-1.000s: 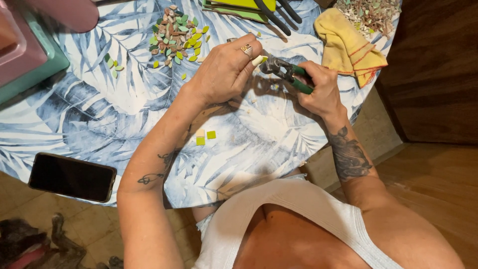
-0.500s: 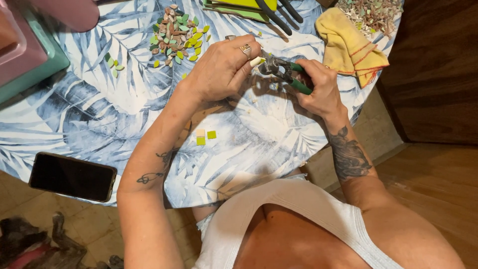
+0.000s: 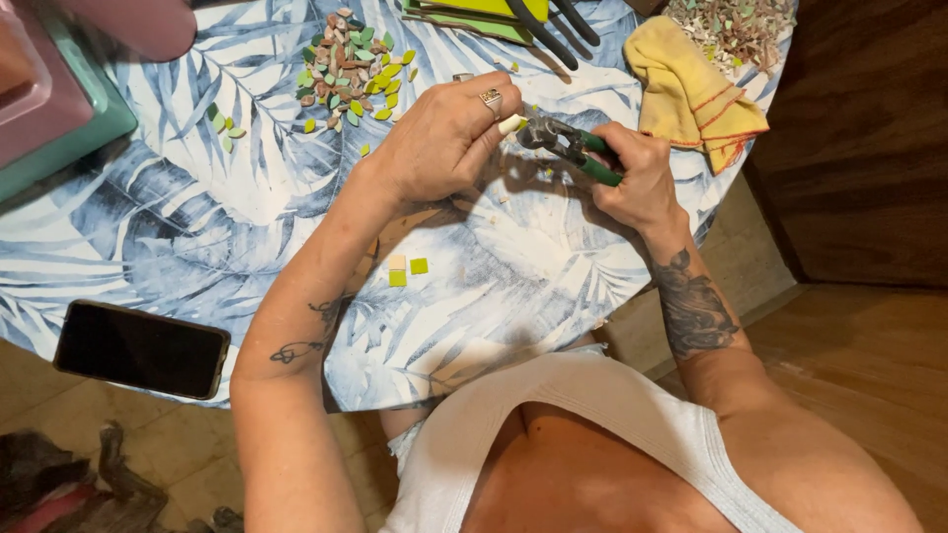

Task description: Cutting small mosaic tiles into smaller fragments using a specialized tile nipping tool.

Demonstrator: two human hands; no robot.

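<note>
Here, two hands work one nipper.

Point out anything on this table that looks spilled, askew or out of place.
The black phone lies at the table's near rim, one corner seemingly past the edge, so it could slip off. Small tile offcuts are scattered loose over the leaf-print cloth, beyond the left hand. The right hand grips green-handled nippers; nothing looks broken.

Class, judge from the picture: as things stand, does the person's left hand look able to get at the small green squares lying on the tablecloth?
Probably yes. The small green squares lie uncovered just beside the left forearm, but the left hand is holding a pale tile piece at the nippers.
</note>
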